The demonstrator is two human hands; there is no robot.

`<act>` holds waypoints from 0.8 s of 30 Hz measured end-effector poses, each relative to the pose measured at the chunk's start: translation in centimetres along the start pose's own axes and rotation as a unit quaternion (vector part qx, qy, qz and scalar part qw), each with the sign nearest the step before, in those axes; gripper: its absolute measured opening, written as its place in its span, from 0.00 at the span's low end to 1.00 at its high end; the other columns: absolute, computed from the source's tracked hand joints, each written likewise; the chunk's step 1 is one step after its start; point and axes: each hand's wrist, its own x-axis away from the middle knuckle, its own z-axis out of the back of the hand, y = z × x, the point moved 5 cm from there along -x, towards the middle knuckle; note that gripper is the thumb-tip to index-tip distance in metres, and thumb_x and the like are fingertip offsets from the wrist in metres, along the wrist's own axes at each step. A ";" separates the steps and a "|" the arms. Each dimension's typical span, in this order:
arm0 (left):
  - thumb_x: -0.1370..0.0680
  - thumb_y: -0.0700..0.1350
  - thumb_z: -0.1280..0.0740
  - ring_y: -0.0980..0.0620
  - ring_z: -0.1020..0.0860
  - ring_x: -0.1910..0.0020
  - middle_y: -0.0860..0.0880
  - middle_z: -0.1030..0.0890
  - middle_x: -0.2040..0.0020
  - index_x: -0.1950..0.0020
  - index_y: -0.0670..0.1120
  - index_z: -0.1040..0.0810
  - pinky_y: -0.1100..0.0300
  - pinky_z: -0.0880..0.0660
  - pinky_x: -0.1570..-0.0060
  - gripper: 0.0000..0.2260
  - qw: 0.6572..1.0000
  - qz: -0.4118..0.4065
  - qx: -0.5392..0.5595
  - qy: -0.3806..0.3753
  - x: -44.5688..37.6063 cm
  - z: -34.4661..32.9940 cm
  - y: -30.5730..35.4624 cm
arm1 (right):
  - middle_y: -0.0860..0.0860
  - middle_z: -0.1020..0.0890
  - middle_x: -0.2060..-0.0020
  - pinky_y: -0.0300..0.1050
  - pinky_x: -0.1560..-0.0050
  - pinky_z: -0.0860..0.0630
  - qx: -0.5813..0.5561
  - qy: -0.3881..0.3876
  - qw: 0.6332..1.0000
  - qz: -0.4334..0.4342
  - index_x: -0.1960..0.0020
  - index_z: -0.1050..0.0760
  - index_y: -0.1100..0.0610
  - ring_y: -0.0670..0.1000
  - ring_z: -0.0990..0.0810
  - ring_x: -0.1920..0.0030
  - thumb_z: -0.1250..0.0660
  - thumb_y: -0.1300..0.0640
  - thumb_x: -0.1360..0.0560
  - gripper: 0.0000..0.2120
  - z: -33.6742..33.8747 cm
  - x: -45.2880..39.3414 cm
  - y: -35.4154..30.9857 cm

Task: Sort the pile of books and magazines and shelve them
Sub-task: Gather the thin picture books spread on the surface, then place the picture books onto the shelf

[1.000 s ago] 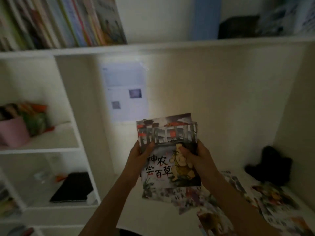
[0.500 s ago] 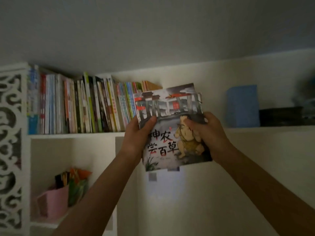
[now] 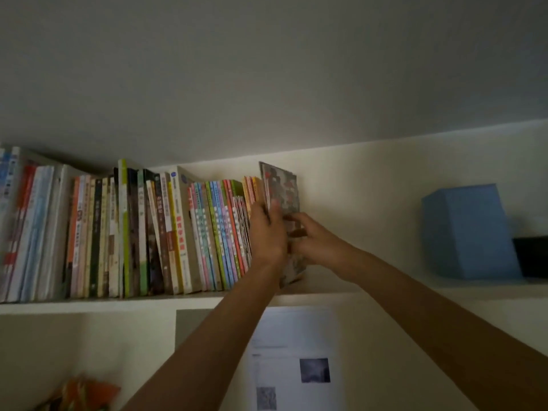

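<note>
While upright, book between left hand, right hand

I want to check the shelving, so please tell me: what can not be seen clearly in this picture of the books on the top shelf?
- Picture book, head view: its cover is turned edge-on and blurred; the left hand and right hand cover its middle.
- Row of books: spine titles too small and dim; the left end is cut off by the frame edge.
- Black object: partly behind the blue box, cut off at the right edge.
- Printed sheet: text blurred.
</note>
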 end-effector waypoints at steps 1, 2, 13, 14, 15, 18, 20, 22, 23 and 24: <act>0.18 0.50 0.46 0.52 0.23 0.50 0.49 0.23 0.51 0.46 0.47 0.27 0.57 0.26 0.49 0.11 0.999 0.011 0.013 -0.041 0.3 0.2 -0.5 | 0.43 0.23 0.53 0.31 0.63 0.27 -0.018 -0.022 0.999 -0.016 0.33 0.37 0.48 0.40 0.23 0.56 0.34 0.61 0.25 0.24 0.2 0.0 0.6; 0.19 0.52 0.46 0.51 0.22 0.51 0.50 0.22 0.53 0.50 0.50 0.25 0.56 0.25 0.49 0.11 0.997 0.014 0.004 -0.077 0.6 0.8 -0.8 | 0.41 0.23 0.55 0.31 0.65 0.27 -0.029 -0.041 0.998 -0.030 0.35 0.37 0.46 0.37 0.23 0.58 0.33 0.59 0.25 0.23 0.3 0.0 1.3; 0.24 0.44 0.33 0.57 0.21 0.71 0.47 0.19 0.65 0.58 0.42 0.22 0.63 0.22 0.67 0.06 0.972 0.055 -0.169 -0.155 -0.2 5.2 -4.0 | 0.48 0.25 0.41 0.37 0.61 0.25 0.017 -0.087 0.996 -0.010 0.29 0.42 0.47 0.45 0.23 0.48 0.31 0.58 0.26 0.32 -1.6 -2.9 3.3; 0.25 0.44 0.32 0.57 0.21 0.72 0.47 0.19 0.66 0.60 0.43 0.21 0.62 0.22 0.67 0.06 0.968 0.039 -0.209 -0.131 -0.5 5.1 -4.1 | 0.48 0.26 0.40 0.38 0.60 0.25 0.022 -0.082 0.996 -0.006 0.28 0.42 0.47 0.47 0.23 0.47 0.31 0.59 0.26 0.32 -1.6 -3.2 3.5; 0.25 0.46 0.31 0.56 0.22 0.72 0.48 0.19 0.68 0.62 0.44 0.21 0.60 0.22 0.65 0.07 0.961 0.019 -0.251 -0.112 -0.7 4.9 -4.1 | 0.48 0.27 0.38 0.39 0.59 0.24 0.017 -0.078 0.997 -0.010 0.27 0.42 0.48 0.48 0.23 0.46 0.31 0.60 0.27 0.33 -1.6 -3.4 3.7; 0.27 0.52 0.31 0.54 0.23 0.72 0.50 0.20 0.70 0.68 0.49 0.23 0.57 0.23 0.64 0.11 0.945 -0.026 -0.316 -0.081 -0.7 5.0 -3.9 | 0.48 0.28 0.37 0.40 0.57 0.22 -0.008 -0.076 0.997 -0.010 0.27 0.43 0.47 0.48 0.24 0.46 0.30 0.60 0.27 0.34 -1.6 -3.8 4.3; 0.27 0.54 0.31 0.55 0.23 0.72 0.51 0.21 0.71 0.68 0.50 0.23 0.57 0.23 0.64 0.12 0.943 -0.031 -0.324 -0.073 -0.6 5.2 -3.9 | 0.48 0.28 0.39 0.38 0.58 0.23 0.002 -0.077 0.997 0.000 0.27 0.42 0.48 0.47 0.23 0.47 0.30 0.60 0.27 0.33 -1.7 -3.7 4.3; 0.27 0.55 0.32 0.53 0.22 0.70 0.50 0.20 0.68 0.66 0.49 0.22 0.53 0.21 0.59 0.12 0.941 -0.028 -0.329 -0.079 -0.5 5.3 -4.0 | 0.49 0.26 0.40 0.32 0.59 0.25 0.035 -0.076 0.996 0.013 0.29 0.39 0.51 0.47 0.24 0.47 0.30 0.59 0.27 0.30 -1.6 -3.2 3.7; 0.26 0.55 0.33 0.52 0.21 0.67 0.50 0.19 0.67 0.65 0.49 0.22 0.51 0.20 0.57 0.12 0.940 -0.027 -0.330 -0.082 -0.3 5.2 -4.0 | 0.47 0.25 0.43 0.28 0.59 0.27 0.053 -0.070 0.996 0.025 0.31 0.36 0.52 0.45 0.25 0.48 0.30 0.59 0.27 0.26 -1.4 -2.9 3.3; 0.26 0.56 0.33 0.51 0.20 0.65 0.50 0.19 0.65 0.63 0.49 0.22 0.50 0.20 0.56 0.12 0.939 -0.032 -0.333 -0.082 0.0 5.3 -3.9 | 0.44 0.25 0.47 0.25 0.58 0.28 0.065 -0.056 0.996 0.034 0.36 0.33 0.52 0.43 0.25 0.50 0.30 0.58 0.27 0.22 -1.1 -2.3 2.8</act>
